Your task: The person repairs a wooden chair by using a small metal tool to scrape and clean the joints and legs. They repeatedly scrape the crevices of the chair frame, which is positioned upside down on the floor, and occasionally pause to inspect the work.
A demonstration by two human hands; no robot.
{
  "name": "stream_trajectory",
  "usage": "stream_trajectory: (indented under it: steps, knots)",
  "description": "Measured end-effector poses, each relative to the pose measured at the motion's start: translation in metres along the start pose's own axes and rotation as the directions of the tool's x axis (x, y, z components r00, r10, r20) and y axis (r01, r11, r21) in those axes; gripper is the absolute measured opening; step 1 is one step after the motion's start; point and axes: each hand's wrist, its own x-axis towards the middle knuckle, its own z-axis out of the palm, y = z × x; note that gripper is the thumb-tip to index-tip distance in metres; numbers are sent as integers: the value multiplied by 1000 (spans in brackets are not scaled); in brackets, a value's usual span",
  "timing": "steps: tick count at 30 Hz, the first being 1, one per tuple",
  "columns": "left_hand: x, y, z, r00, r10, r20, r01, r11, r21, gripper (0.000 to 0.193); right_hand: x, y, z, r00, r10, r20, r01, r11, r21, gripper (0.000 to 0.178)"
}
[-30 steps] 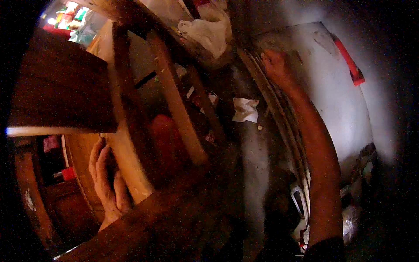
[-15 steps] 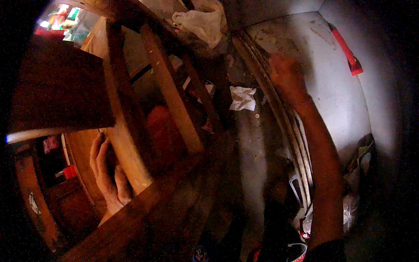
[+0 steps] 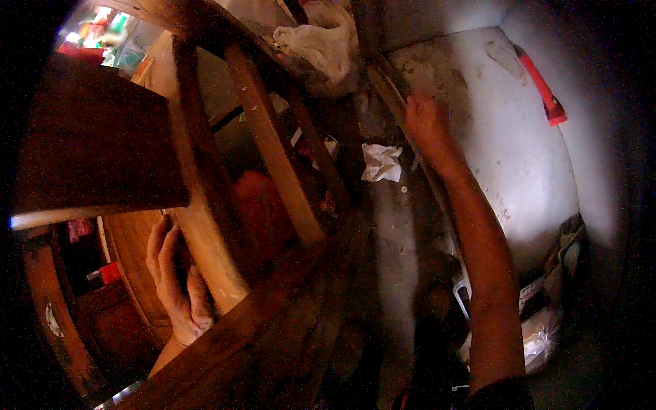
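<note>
My left hand [image 3: 179,290] shows beyond a dark wooden rail [image 3: 273,328], beside a pale wooden post [image 3: 215,253]. Its fingers are stretched out and apart with nothing in them; whether it touches the post I cannot tell. On the right, my arm reaches far forward. My right hand [image 3: 427,126] is closed at the edge of a long, thin wooden board [image 3: 389,85], which stands beside a stained white surface [image 3: 526,164]. The fingertips lie against the board's edge, and part of the board is hidden behind my arm.
Wooden slats [image 3: 273,143] form a frame in the middle. A pale plastic bag [image 3: 318,41] sits at the far end. Crumpled white paper [image 3: 381,162] lies on the dark floor [image 3: 396,246]. A red-handled tool [image 3: 543,85] is on the right, with clear plastic [image 3: 540,335] lower down.
My right hand and forearm have shifted left, toward the board's edge, covering more of the stacked strips. My left hand has barely moved, its fingers still stretched.
</note>
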Motion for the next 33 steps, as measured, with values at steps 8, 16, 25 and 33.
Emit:
stream_trajectory:
  steps: [8, 16, 25, 33]
  knots:
    - [-3, -2, -5, 1000, -21, 10, 20, 999, 47, 42, -6, -32, -7, 987, 93, 131, -79, 991, -106, 13]
    - [-4, -4, -7, 1000, -16, 16, 15, 999, 35, 42, 45, -39, 14, 984, 170, 44, -170, 985, -8, 14]
    - [-5, 6, 11, 1000, 22, 6, -22, 1000, 22, 42, 14, 26, 23, 999, -28, 25, 10, 838, 546, 22]
    - [-7, 5, 8, 1000, -22, -7, 23, 999, 24, 41, 11, -11, -4, 991, 39, 131, -41, 999, 12, 10]
